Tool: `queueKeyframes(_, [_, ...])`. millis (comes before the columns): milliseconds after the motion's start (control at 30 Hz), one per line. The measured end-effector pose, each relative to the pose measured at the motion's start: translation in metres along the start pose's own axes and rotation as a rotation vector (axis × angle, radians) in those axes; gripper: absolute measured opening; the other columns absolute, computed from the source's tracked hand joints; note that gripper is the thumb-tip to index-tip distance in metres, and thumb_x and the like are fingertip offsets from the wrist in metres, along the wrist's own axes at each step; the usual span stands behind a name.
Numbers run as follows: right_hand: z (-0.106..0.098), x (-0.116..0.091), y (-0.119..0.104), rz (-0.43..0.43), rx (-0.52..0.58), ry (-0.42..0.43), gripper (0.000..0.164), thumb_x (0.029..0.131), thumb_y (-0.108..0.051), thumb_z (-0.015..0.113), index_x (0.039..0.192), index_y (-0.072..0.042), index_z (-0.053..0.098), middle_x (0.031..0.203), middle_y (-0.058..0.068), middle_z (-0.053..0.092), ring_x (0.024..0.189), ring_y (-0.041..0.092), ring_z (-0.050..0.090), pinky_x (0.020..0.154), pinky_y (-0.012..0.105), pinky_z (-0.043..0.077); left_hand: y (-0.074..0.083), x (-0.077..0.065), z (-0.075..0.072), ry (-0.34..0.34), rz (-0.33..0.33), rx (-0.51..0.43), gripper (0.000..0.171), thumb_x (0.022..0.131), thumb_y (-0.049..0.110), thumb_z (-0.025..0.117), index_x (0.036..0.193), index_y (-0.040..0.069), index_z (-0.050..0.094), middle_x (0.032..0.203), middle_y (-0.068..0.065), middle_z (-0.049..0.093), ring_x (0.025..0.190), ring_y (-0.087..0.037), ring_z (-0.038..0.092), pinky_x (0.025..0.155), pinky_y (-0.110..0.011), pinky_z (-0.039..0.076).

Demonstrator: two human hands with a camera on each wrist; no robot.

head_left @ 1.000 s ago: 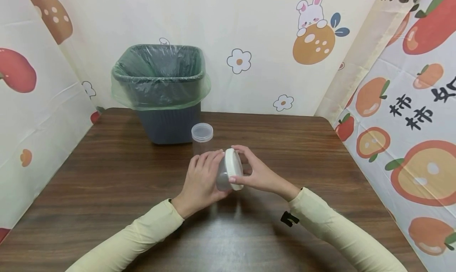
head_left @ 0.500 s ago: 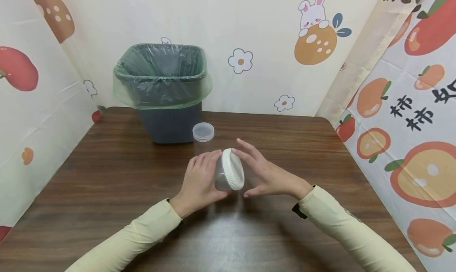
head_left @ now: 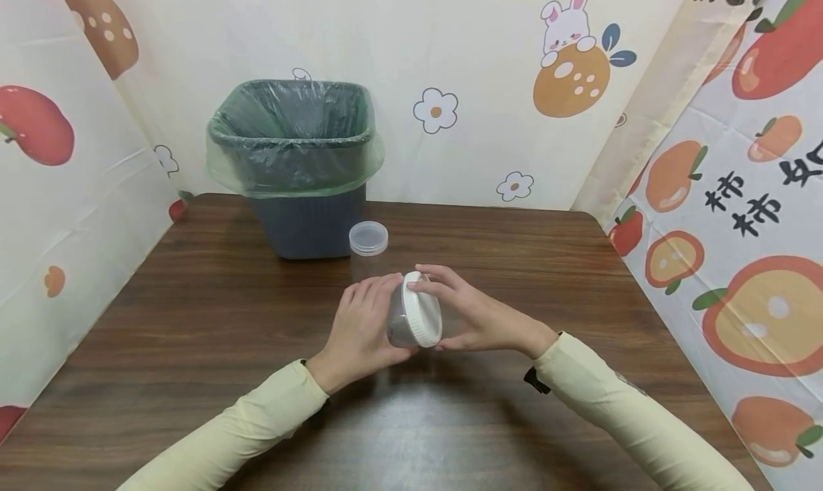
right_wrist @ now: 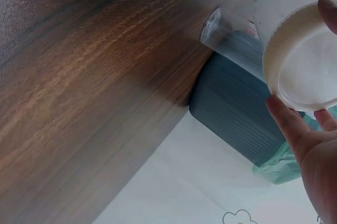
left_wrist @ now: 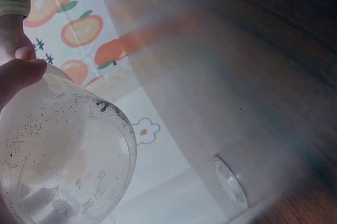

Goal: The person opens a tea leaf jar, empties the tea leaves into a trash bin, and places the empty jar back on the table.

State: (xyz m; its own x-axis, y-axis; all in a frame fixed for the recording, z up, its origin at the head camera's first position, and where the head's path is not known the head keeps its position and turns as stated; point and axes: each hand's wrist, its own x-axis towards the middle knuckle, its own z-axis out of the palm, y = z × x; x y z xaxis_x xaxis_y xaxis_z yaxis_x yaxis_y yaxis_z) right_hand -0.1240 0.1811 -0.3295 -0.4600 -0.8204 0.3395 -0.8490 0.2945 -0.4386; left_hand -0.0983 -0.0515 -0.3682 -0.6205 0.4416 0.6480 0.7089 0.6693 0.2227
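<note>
My left hand (head_left: 360, 326) grips a clear plastic jar (head_left: 398, 325), tipped on its side above the table with its white ribbed screw lid (head_left: 424, 316) turned to the right. My right hand (head_left: 485, 318) has fingertips at the lid's upper edge and thumb at its lower edge. The right wrist view shows the lid's face (right_wrist: 308, 63) between those fingertips. From the left wrist, the jar's base (left_wrist: 73, 161) is visible, with dark specks and moulded marks. A taller clear canister (head_left: 368, 242) with a translucent lid stands just beyond my left hand, its lower part hidden.
A dark blue bin (head_left: 308, 226) lined with a green bag (head_left: 296, 166) stands at the back left of the brown wooden table (head_left: 514, 262). Printed cloth walls (head_left: 476, 62) enclose the back and both sides.
My right hand held the lid, spread away from it to the right, then came back onto its edge. The left hand keeps its grip on the jar.
</note>
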Motion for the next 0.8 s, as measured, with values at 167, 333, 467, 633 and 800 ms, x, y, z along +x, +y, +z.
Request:
queueKeyframes(167, [0.001,0.000,0.001,0.055,0.023,0.012,0.098,0.065,-0.020,0.088,0.145,-0.017,0.032,0.146,0.011,0.028,0.131,0.026,0.034,0.096,0.042,0.043,0.000,0.001,-0.001,-0.009,0.008,0.009,0.102,0.050,0.045,0.088,0.131,0.002,0.042,0.125,-0.014,0.053,0.109,-0.030,0.051,0.088,-0.047,0.040])
queueKeyframes(333, [0.004,0.000,0.002,0.114,0.100,0.030,0.097,0.066,-0.022,0.087,0.146,-0.016,0.032,0.142,0.008,0.031,0.126,0.024,0.038,0.092,0.040,0.047,0.001,0.001,-0.001,0.007,0.033,0.020,0.102,0.050,0.045,0.088,0.130,0.002,0.043,0.125,-0.014,0.053,0.109,-0.030,0.051,0.088,-0.048,0.040])
queueKeyframes(467, [0.008,0.000,0.003,0.135,0.212,0.059,0.100,0.065,-0.019,0.089,0.146,-0.009,0.032,0.141,0.010,0.032,0.123,0.025,0.039,0.082,0.037,0.052,0.001,0.002,0.001,0.020,0.052,0.031,0.102,0.050,0.045,0.088,0.130,0.002,0.043,0.125,-0.014,0.053,0.109,-0.030,0.052,0.087,-0.048,0.040])
queueKeyframes(633, [0.010,-0.001,0.005,0.173,0.257,0.081,0.102,0.064,-0.021,0.089,0.146,-0.007,0.030,0.138,0.010,0.034,0.118,0.027,0.041,0.077,0.036,0.054,0.001,0.002,0.002,0.020,0.064,0.041,0.103,0.049,0.044,0.089,0.131,0.001,0.042,0.126,-0.014,0.052,0.110,-0.030,0.051,0.088,-0.047,0.040])
queueKeyframes(800, [0.011,-0.004,0.006,0.250,0.257,0.079,0.102,0.068,-0.027,0.087,0.149,-0.016,0.026,0.132,0.003,0.038,0.110,0.020,0.047,0.077,0.030,0.054,0.000,0.003,0.004,0.031,0.080,0.066,0.102,0.049,0.045,0.089,0.129,0.001,0.043,0.126,-0.015,0.052,0.109,-0.031,0.051,0.087,-0.047,0.040])
